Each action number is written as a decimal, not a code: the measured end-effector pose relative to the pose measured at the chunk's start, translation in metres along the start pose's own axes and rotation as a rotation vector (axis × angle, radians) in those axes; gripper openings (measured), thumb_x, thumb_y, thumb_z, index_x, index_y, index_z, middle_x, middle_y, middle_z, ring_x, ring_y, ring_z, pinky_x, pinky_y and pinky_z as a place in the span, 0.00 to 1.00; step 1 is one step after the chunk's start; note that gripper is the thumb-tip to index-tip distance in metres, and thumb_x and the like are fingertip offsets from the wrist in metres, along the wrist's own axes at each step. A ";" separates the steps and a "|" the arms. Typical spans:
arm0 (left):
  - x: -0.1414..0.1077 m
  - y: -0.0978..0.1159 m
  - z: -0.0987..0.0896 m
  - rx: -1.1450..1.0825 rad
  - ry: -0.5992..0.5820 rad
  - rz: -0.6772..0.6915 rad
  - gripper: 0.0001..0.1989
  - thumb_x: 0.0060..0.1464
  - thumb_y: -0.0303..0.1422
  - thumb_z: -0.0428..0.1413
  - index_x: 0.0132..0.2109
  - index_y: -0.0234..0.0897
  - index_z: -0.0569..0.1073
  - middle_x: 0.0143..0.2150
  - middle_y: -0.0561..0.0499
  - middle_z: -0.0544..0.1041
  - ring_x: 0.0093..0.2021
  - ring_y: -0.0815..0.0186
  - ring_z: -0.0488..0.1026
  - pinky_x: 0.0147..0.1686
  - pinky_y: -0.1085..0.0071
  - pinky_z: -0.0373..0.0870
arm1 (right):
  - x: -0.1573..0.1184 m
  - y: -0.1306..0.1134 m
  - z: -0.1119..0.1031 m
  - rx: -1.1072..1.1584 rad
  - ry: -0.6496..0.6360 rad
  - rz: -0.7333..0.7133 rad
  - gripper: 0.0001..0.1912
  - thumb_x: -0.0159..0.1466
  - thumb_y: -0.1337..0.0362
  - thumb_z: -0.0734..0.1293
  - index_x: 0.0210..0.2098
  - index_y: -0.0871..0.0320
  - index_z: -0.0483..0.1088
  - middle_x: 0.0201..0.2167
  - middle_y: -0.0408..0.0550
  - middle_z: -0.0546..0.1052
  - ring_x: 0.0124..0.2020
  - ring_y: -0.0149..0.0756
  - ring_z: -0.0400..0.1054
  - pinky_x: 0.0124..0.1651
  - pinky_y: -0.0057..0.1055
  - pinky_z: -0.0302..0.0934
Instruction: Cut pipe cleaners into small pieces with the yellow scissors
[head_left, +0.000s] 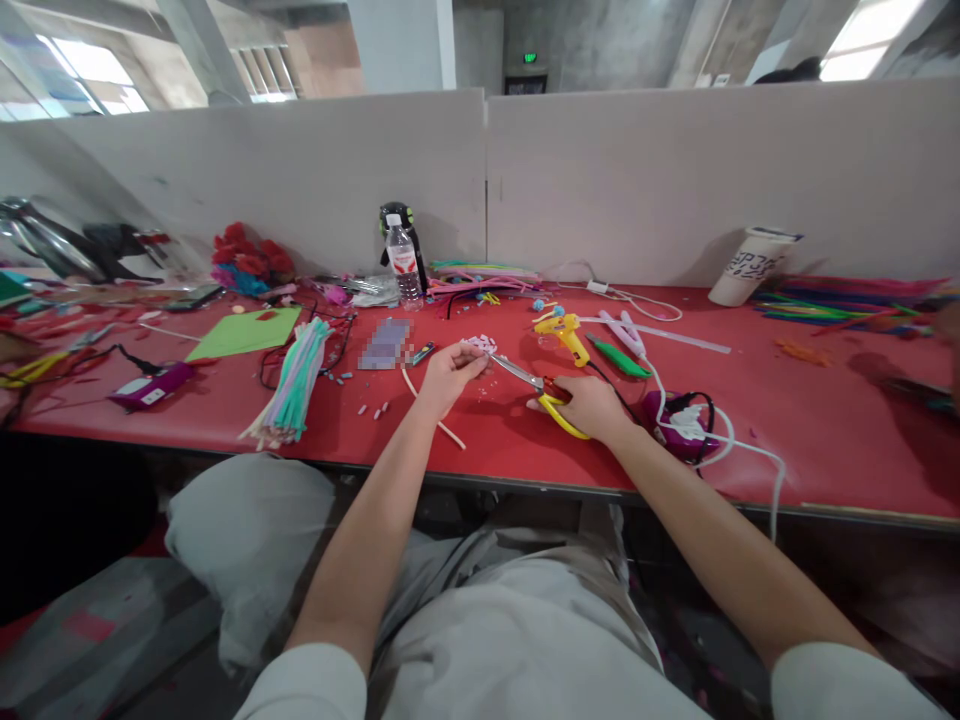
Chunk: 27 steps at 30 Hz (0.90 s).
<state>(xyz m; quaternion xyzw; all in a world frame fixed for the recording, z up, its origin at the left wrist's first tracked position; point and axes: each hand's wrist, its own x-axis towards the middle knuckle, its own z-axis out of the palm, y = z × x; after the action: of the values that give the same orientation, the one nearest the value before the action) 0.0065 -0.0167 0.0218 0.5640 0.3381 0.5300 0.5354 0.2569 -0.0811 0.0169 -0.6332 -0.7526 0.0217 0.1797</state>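
Note:
My right hand [581, 405] is closed round the handles of a pair of scissors [559, 412], one of them yellow, with the blades pointing left. At the blade tips, my left hand [455, 370] pinches something too small to make out. Small pale pink pieces [480, 343] lie on the red table just behind the tips. A cream-coloured stem [450, 432] rests on the table beneath my left wrist. Left of it are a few more cut pieces [381, 410] and a bundle of green, white and lilac pipe cleaners [298, 385].
A yellow glue gun [566, 335] and a green tool [619, 357] lie beyond my right hand. Purple power boxes [682, 430] with cables sit to the right and far left. A water bottle [403, 265] and paper cup [750, 265] stand near the grey partition [675, 180].

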 end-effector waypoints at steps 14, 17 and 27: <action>-0.002 0.002 0.001 -0.018 -0.068 0.020 0.18 0.45 0.41 0.67 0.39 0.34 0.76 0.33 0.49 0.79 0.33 0.66 0.77 0.39 0.66 0.75 | 0.000 -0.008 -0.002 -0.168 -0.011 -0.023 0.26 0.61 0.38 0.60 0.27 0.55 0.70 0.26 0.50 0.76 0.28 0.39 0.68 0.28 0.32 0.43; -0.003 0.002 0.001 -0.009 -0.094 0.009 0.17 0.46 0.41 0.67 0.40 0.34 0.76 0.33 0.48 0.80 0.33 0.66 0.77 0.38 0.67 0.75 | 0.001 -0.005 -0.002 -0.146 -0.002 -0.028 0.27 0.61 0.38 0.60 0.27 0.55 0.70 0.25 0.50 0.75 0.27 0.39 0.67 0.28 0.32 0.43; -0.003 0.005 0.005 0.015 -0.117 0.043 0.17 0.49 0.45 0.64 0.37 0.34 0.77 0.32 0.48 0.78 0.31 0.68 0.75 0.35 0.70 0.74 | 0.000 -0.003 -0.001 -0.004 0.029 -0.071 0.28 0.61 0.37 0.59 0.22 0.55 0.65 0.19 0.46 0.69 0.21 0.33 0.58 0.26 0.30 0.42</action>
<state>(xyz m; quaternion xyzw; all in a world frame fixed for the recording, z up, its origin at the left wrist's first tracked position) 0.0096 -0.0218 0.0264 0.6051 0.2982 0.5051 0.5384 0.2549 -0.0821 0.0187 -0.6065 -0.7720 0.0048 0.1900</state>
